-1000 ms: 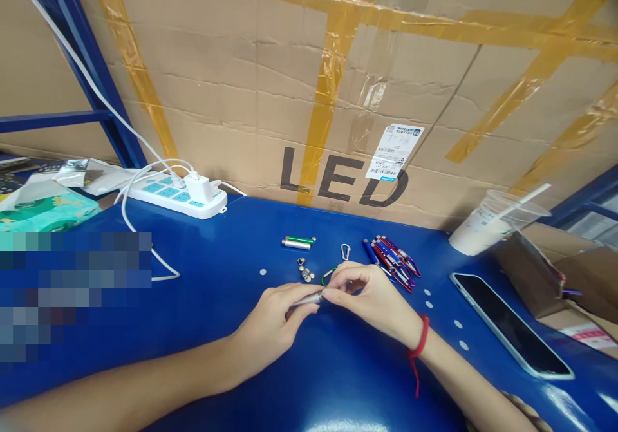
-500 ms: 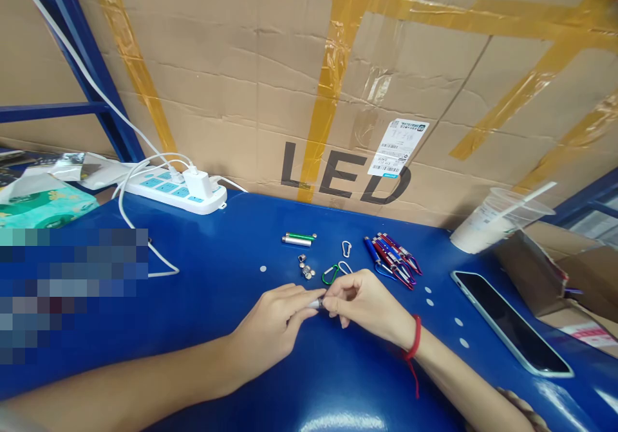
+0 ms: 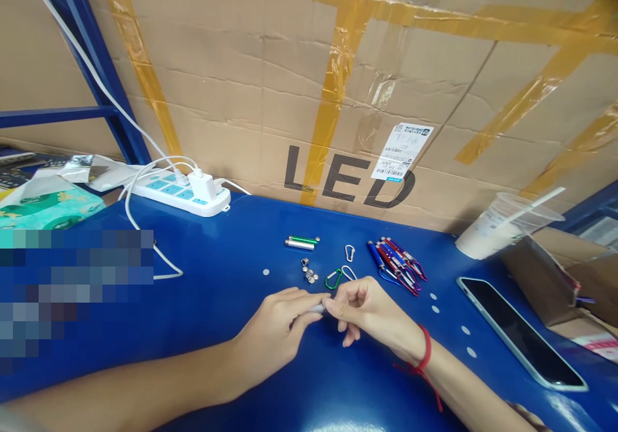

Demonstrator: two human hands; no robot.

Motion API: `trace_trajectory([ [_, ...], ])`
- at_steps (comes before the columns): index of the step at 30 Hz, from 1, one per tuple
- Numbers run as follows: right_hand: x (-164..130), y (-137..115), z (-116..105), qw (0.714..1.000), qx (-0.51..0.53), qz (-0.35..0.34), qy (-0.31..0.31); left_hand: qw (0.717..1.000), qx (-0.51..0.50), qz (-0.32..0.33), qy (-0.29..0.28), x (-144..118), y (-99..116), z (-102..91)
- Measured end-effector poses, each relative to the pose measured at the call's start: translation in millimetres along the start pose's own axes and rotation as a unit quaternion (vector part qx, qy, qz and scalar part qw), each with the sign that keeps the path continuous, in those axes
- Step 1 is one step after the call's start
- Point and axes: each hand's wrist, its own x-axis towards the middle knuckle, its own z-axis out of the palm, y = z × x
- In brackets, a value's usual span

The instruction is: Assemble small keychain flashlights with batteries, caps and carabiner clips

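Note:
My left hand (image 3: 282, 326) holds a small silver flashlight tube (image 3: 316, 307) over the blue table (image 3: 217, 290). My right hand (image 3: 369, 313), with a red string on its wrist, pinches the tube's right end with thumb and forefinger. Just beyond the hands lie a green carabiner (image 3: 332, 279), a silver carabiner (image 3: 349, 252), a few small metal caps (image 3: 309, 272) and two finished tubes, silver and green (image 3: 300, 243). A pile of red and blue keychain flashlights (image 3: 396, 263) lies to the right.
A black phone (image 3: 519, 332) lies at the right, a plastic cup with a straw (image 3: 502, 226) behind it beside an open carton (image 3: 555, 277). A white power strip (image 3: 181, 194) with cables sits back left. A taped cardboard box marked LED (image 3: 347, 97) walls the back.
Both hands have drawn slightly nearer to me with the tube. The right hand's fingers have shifted on its end, and the green carabiner is now uncovered.

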Motion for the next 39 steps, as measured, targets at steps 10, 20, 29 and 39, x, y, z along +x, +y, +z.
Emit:
trace_trajectory([
  [10, -2, 1, 4, 0.999, -0.013, -0.028, 0.019, 1.0, 0.0, -0.011, -0.001, 0, 2, -0.5],
  [20, -2, 0, 6, 0.996, 0.081, 0.016, -0.029, 0.999, 0.0, 0.027, 0.024, 0, 3, 0.0],
  [29, -2, -2, 0, 0.988, -0.109, -0.079, 0.08, 0.998, -0.017, -0.059, 0.021, 4, 13, -8.4],
  [39, 2, -7, -8, 0.919, -0.256, -0.282, 0.101, 0.998, 0.004, -0.059, -0.018, 5, 13, -11.9],
])
